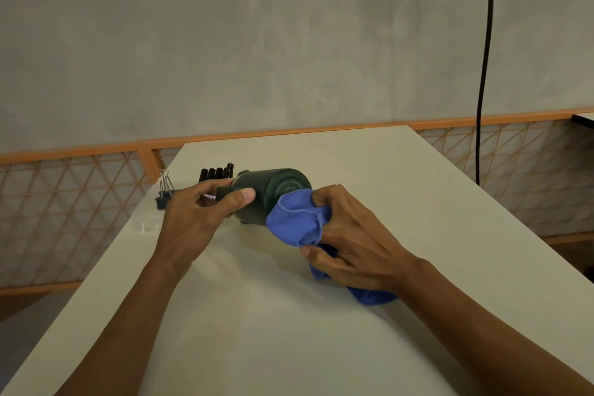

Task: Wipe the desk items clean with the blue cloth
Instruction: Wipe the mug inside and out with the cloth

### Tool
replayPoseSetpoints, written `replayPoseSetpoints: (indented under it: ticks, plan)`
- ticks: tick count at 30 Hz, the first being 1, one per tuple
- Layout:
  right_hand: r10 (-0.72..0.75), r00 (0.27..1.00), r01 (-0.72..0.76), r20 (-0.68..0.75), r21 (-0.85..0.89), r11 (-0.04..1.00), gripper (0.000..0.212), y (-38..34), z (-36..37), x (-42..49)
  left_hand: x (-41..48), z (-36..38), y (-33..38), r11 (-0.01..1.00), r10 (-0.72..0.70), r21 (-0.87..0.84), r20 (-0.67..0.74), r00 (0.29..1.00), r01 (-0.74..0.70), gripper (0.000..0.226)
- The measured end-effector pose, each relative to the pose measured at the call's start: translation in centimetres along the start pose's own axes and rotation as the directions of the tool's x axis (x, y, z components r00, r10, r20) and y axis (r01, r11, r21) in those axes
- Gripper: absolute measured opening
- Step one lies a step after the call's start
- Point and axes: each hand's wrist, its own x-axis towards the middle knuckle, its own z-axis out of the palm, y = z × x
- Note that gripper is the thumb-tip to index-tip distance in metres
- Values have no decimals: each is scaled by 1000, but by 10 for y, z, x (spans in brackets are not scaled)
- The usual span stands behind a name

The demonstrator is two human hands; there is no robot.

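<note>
A dark green mug (273, 193) is held on its side above the white desk (289, 331), its base turned toward me. My left hand (199, 212) grips the mug around its handle side, thumb across the wall. My right hand (347, 241) holds the bunched blue cloth (295, 222) and presses it against the mug's lower right side. The cloth's tail hangs out under my right wrist onto the desk.
Several black markers (217, 173) stand in a row behind the mug. A black binder clip (165, 194) sits near the desk's left edge, and a small clear object (146, 227) lies in front of it. A black cable (483, 74) hangs at the right.
</note>
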Motion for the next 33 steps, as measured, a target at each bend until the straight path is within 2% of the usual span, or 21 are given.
replayPoseSetpoints:
  ticks: [3, 5, 7, 10, 13, 15, 18, 21, 24, 26, 28, 30, 32, 33]
  plan:
    - [-31, 996, 34, 88, -36, 999, 31, 5, -2, -5, 1, -4, 5, 999, -34, -43, -36, 999, 32, 64]
    - [35, 996, -34, 79, -22, 999, 29, 11, -3, -9, 1, -7, 6, 997, -36, -68, -59, 998, 32, 64]
    - [160, 987, -156, -30, 106, 982, 30, 17, -6, -13, 2, -10, 5, 999, -21, -48, -83, 996, 17, 67]
    - [372, 905, -263, -207, 416, 871, 27, 11, -7, -16, 2, -10, 1, 1000, -14, 5, -107, 994, 15, 82]
    - [476, 858, -292, -194, 578, 762, 22, -9, -7, -9, -1, -4, 5, 998, -17, 63, -106, 994, 24, 98]
    - [467, 869, -317, -163, 541, 779, 30, -19, -6, -3, -4, 1, 7, 996, -12, 92, -95, 995, 21, 98]
    - [341, 924, -270, -176, 333, 904, 36, -25, 5, 3, -7, 10, 8, 993, -6, 118, -83, 997, 16, 85]
    - [258, 957, -239, -136, 137, 961, 24, -31, 13, 8, -9, 16, 8, 995, 1, 104, -108, 994, 11, 73]
    - [207, 974, -210, -90, -21, 978, 50, -34, 16, 6, -7, 15, 6, 998, -22, 63, -130, 991, 31, 82]
    - [170, 984, -176, -58, -116, 977, 57, -34, 17, 3, -5, 11, 5, 998, -57, -10, -150, 987, 56, 79]
    - [184, 982, -188, -49, -101, 977, 56, -31, 16, -3, -2, 8, 6, 997, -67, -50, -163, 984, 59, 72]
    - [236, 968, -238, -85, -2, 971, 47, -24, 12, -11, 1, 3, 4, 996, -73, -57, -184, 980, 63, 69]
    - [342, 927, -320, -154, 147, 936, 26, -16, 11, -16, 3, -4, 2, 995, -87, -67, -198, 976, 75, 70]
    - [413, 893, -366, -179, 245, 898, 28, -15, 12, -16, 4, -6, 1, 995, -88, -63, -206, 975, 76, 71]
